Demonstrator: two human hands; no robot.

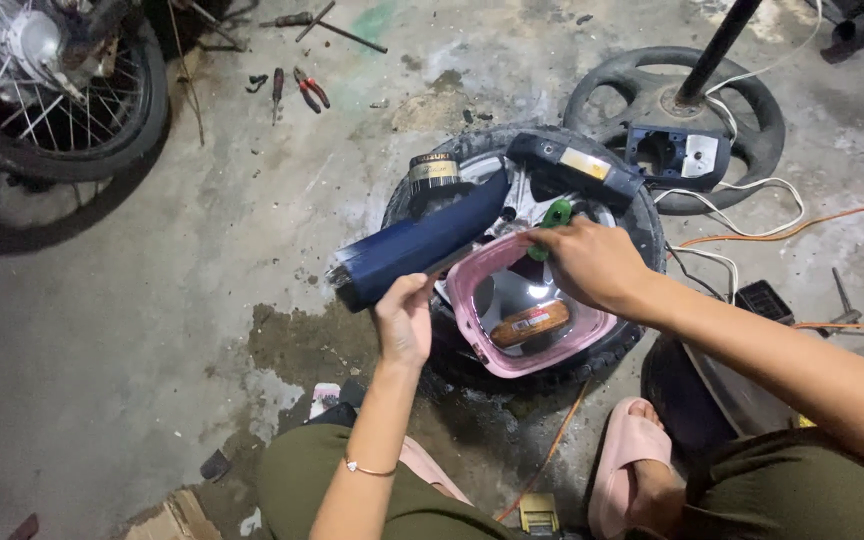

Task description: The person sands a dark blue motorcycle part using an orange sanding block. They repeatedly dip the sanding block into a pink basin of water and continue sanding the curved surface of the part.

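Left hand [404,318] pinched shut on the near end of a dark blue tube [422,240], right hand [589,262] curled closed around a green-handled tool [553,218], pink basin [527,315] just below it, tyre [642,215] beneath both hands

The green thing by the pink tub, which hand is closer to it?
The right hand. Its fingers are on the green thing, at the pink tub's far rim. The left hand is off to the side, touching the dark blue machine.
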